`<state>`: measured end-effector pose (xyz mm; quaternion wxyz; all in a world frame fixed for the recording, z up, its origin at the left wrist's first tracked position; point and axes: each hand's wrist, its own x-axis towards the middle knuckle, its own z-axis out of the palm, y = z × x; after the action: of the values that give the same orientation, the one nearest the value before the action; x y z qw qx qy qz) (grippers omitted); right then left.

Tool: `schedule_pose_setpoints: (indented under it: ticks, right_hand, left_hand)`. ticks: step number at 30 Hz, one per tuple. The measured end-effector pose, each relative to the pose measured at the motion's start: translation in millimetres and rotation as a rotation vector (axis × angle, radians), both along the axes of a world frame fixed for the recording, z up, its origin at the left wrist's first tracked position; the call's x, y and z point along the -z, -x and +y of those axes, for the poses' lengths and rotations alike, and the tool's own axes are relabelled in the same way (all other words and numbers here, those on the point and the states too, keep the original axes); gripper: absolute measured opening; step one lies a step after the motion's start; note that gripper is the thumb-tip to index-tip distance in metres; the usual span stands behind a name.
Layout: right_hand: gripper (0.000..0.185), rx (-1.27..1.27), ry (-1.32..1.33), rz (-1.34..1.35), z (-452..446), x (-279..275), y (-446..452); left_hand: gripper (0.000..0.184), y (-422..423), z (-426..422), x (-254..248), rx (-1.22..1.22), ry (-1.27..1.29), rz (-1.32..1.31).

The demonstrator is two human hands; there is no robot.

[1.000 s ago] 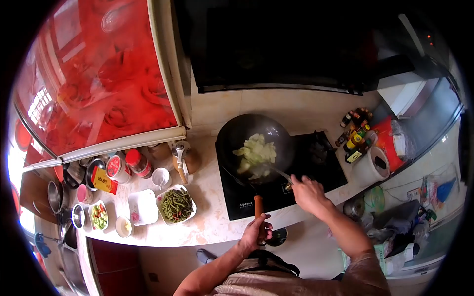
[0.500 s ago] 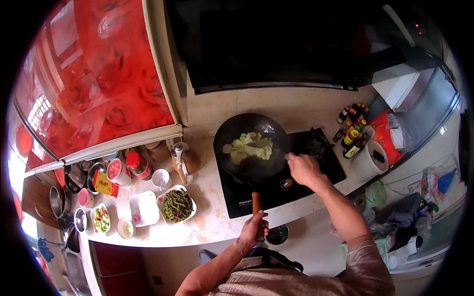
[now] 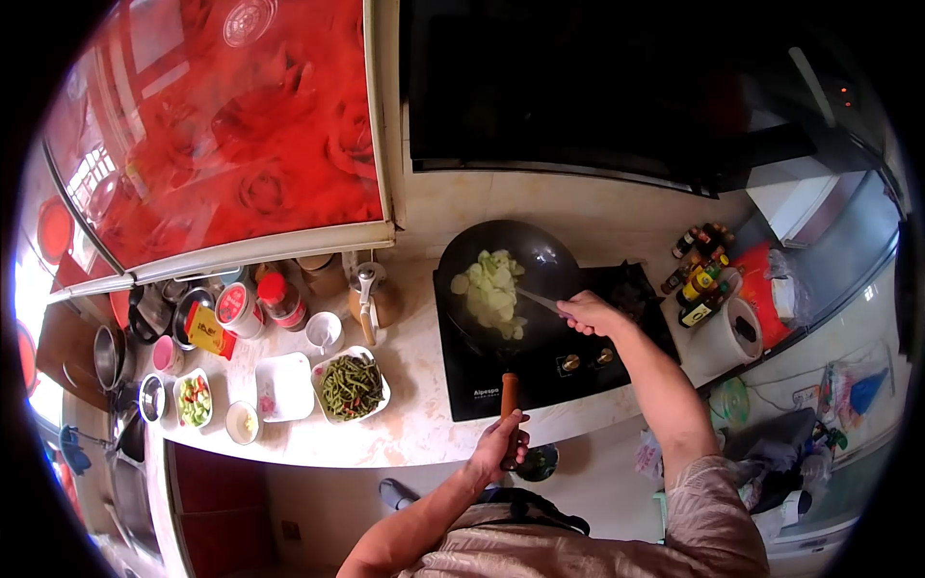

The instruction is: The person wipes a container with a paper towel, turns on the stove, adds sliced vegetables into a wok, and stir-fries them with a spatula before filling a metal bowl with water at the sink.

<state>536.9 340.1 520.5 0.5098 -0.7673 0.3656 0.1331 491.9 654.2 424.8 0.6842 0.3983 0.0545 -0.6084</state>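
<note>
My left hand (image 3: 499, 445) is closed around the brown wooden handle (image 3: 510, 390) of a dark wok (image 3: 554, 260) at the left side of the black stove. Pale green vegetable slices (image 3: 489, 294) are heaped in the wok's left half. In my right hand (image 3: 593, 313) is a metal spatula (image 3: 541, 301), held over the wok's right side. Its shaft slants down to the left and reaches the slices, which hide its tip.
Left of the stove (image 3: 462, 400) stand a dish of green beans (image 3: 352, 387), a white dish (image 3: 282, 387), a small bowl (image 3: 243, 422) and a dish of chopped vegetables (image 3: 194, 399). Sauce bottles (image 3: 701, 279) and a white bin (image 3: 723, 332) are at the right. A dark range hood (image 3: 578, 87) hangs above.
The slices have shifted toward the wok's left side and are heaped differently. The spatula's shaft now shows plainly. My left hand stays on the handle, and the whole view has shifted slightly.
</note>
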Motion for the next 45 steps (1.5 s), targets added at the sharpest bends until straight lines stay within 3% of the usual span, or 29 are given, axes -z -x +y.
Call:
schedule_pose_setpoints:
  ticks: [3, 6, 7, 8, 14, 16, 18, 19, 22, 24, 28, 34, 37, 41, 43, 45]
  right_hand:
    - [0.029, -0.128, 0.346, 0.027, 19.2, -5.3, -7.6]
    - [0.024, -0.446, 1.154, -0.251, 33.2, 0.4, 12.6]
    - [0.020, -0.452, 1.051, -0.020, 68.8, -50.2, 18.6]
    - [0.020, -0.482, 1.079, -0.004, 75.8, -65.8, 26.8]
    - [0.026, -0.554, 1.166, 0.158, 45.2, -94.2, 39.5]
    - [0.031, -0.504, 1.121, 0.242, 29.8, -97.9, 29.9]
    - [0.035, -0.413, 0.786, 0.487, 17.5, -110.2, 24.0]
    - [0.037, -0.361, 0.558, 0.502, -6.9, -91.3, 24.3]
    - [0.028, -0.164, -0.075, 0.383, -7.3, -41.8, 24.6]
    - [0.025, 0.018, -0.317, 0.212, 4.9, -3.6, 18.1]
    - [0.026, 0.091, -0.343, -0.087, 18.3, 25.3, 4.7]
    - [0.030, -0.084, 0.393, -0.029, 37.6, -26.8, -0.4]
    - [0.025, -0.388, 1.008, -0.241, 35.1, -9.9, 16.0]
    - [0.020, -0.516, 1.180, -0.135, 85.0, -58.7, 57.4]
    - [0.042, -0.595, 1.250, -0.018, 101.8, -77.6, 77.3]
    - [0.047, -0.640, 1.254, 0.033, 115.9, -95.5, 89.2]
  left_hand:
    - [0.046, -4.3, 0.6, -5.0, 0.016, -0.011, -0.005]
    - [0.046, -3.8, 1.5, -6.0, 0.039, -0.017, -0.011]
    - [0.047, -4.0, 1.4, -6.3, 0.041, -0.017, -0.014]
    - [0.047, -4.7, 1.3, -7.1, 0.044, -0.023, -0.012]
    - [0.046, -4.5, 1.5, -3.7, 0.055, -0.028, -0.002]
    - [0.046, -5.9, 2.4, -6.3, 0.057, -0.028, 0.002]
    - [0.045, -5.3, 1.4, -3.0, 0.050, -0.016, -0.009]
    - [0.045, -4.8, 0.8, -0.3, 0.043, -0.010, -0.014]
    - [0.044, -0.3, -3.9, 10.8, -0.007, -0.018, 0.022]
    - [0.044, -1.0, -4.2, 7.8, -0.018, -0.012, 0.015]
    - [0.043, -4.0, 0.2, -1.5, -0.001, -0.015, -0.011]
    - [0.044, -6.0, 2.3, -5.5, 0.041, -0.048, -0.028]
    - [0.044, -7.5, 3.7, -4.3, 0.079, -0.025, -0.025]
    - [0.044, -7.9, 2.2, -6.8, 0.078, -0.039, -0.019]
    - [0.044, -8.3, 2.7, -8.1, 0.081, -0.038, -0.023]
    - [0.044, -7.4, 1.0, -3.9, 0.069, -0.036, -0.010]
